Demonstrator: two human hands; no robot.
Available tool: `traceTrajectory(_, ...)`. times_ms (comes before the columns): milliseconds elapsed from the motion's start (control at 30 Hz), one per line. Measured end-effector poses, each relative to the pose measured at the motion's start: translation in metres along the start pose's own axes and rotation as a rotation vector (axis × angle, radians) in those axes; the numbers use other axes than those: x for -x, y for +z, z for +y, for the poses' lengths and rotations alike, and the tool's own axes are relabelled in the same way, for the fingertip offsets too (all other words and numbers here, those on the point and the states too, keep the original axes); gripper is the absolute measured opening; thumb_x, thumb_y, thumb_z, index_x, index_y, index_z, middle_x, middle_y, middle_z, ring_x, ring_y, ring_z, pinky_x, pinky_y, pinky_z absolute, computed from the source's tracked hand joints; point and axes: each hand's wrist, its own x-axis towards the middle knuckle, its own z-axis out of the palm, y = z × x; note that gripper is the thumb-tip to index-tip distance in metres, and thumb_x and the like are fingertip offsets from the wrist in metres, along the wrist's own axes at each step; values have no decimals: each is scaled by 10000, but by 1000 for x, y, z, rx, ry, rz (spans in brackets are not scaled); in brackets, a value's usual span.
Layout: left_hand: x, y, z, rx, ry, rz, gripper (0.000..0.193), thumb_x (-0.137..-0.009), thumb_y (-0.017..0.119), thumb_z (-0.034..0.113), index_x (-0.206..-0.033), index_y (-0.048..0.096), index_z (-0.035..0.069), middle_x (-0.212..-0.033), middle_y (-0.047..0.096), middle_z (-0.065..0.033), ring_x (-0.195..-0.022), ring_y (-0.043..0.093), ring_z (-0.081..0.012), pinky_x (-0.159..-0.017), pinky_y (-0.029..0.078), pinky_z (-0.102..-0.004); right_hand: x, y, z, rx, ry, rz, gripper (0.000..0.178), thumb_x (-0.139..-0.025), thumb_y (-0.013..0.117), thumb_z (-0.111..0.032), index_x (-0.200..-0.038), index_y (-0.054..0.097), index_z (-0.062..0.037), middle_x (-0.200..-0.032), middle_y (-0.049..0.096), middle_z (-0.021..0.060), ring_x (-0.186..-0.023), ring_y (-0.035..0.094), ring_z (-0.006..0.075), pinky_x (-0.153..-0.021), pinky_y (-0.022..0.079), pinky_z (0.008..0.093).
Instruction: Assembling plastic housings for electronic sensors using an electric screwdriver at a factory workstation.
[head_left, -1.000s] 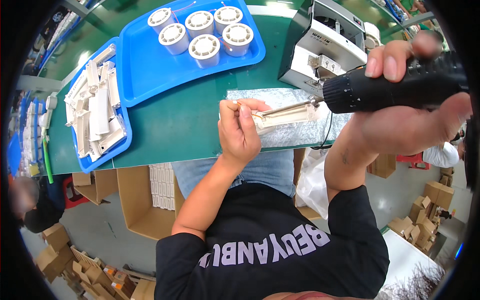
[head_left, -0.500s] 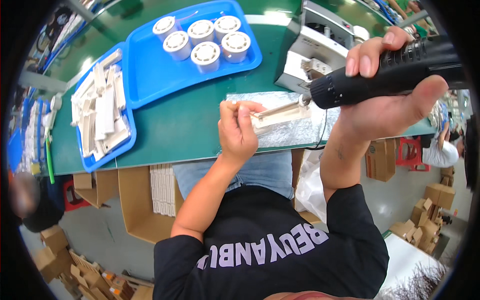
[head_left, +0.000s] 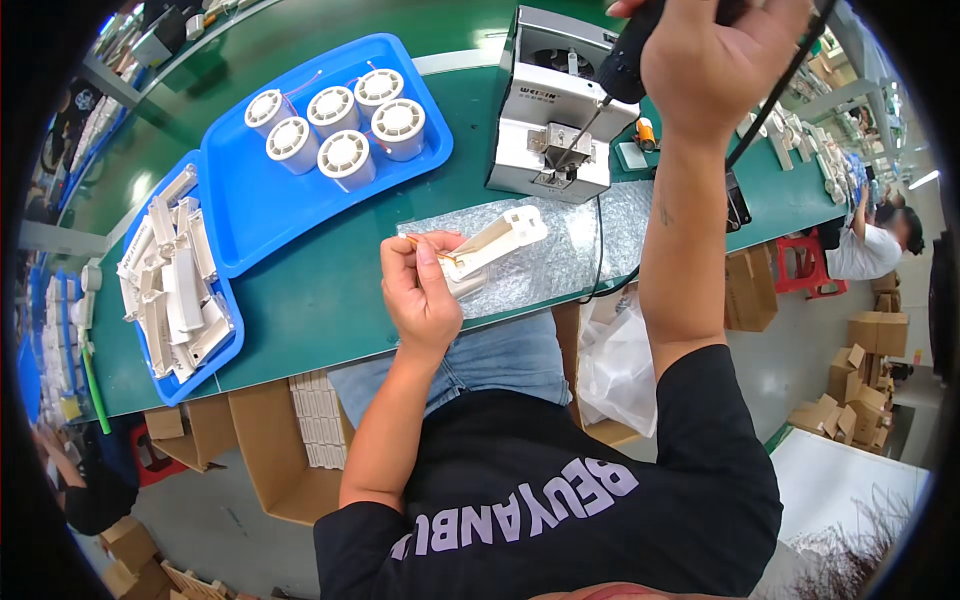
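Note:
My left hand (head_left: 425, 295) pinches the near end of a long white plastic housing (head_left: 500, 240), its far end tilted up above a sheet of bubble wrap (head_left: 570, 260). A thin orange wire shows by the fingers. Up at the right, my right hand (head_left: 710, 75) is closed round a black electric screwdriver (head_left: 630, 58), partly cut off by the picture's edge. Its long bit slants down to the outlet of a silver box-shaped screw feeder (head_left: 535, 105). Whether a screw sits on the tip is too small to tell.
A blue tray (head_left: 240, 220) holds several white round motor-like parts with wires. Left of it, a smaller blue tray (head_left: 235, 345) is heaped with white housings. Black cables run beside the feeder. Cardboard boxes (head_left: 255, 420) and a white plastic bag (head_left: 620, 370) lie below the green table's edge.
My right hand has carried the screwdriver away from the housing, up and forward to the screw feeder. My left hand still holds the housing, which now tilts with its far end raised.

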Motion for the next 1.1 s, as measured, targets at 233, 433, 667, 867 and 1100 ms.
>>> traceTrajectory(233,1,-1,1,-40,48,13,118,-1034,393,102,-964,392,8,-856,690,-162,-766,648,-175,-700,511,-287,12,0,-33,-179,422,68,374,-1009,545,-181,-1339,409,-70,-813,569,62,-496,533,92,-404,474,205)
traceTrajectory(433,3,-1,0,-23,29,-5,111,-1038,375,98,-979,388,5,-850,699,-149,-683,632,-159,-636,503,-282,20,-35,-48,-924,477,-187,611,-958,520,-509,-1290,392,-12,-1094,522,174,-687,522,193,-590,446,332)
traceTrajectory(667,1,-2,-1,-45,40,10,126,-1045,364,112,-989,390,3,-848,702,-143,-667,642,-157,-614,510,-278,33,-2,-51,-786,493,-136,596,-950,513,-507,-1256,402,-8,-1072,504,165,-684,512,189,-592,437,328)
traceTrajectory(867,0,-2,-2,-55,59,32,139,-1047,374,128,-985,393,5,-821,703,-134,-660,651,-158,-607,513,-275,38,-1,-52,-640,496,-92,584,-943,506,-506,-1226,410,-4,-1053,489,157,-682,504,185,-594,429,325)
traceTrajectory(1100,1,-2,0,-76,27,14,127,-1045,373,124,-980,377,15,-820,707,-118,-644,653,-148,-586,508,-266,42,-2,-55,-475,487,-36,571,-936,498,-504,-1192,420,1,-1031,471,148,-679,494,180,-596,421,321)
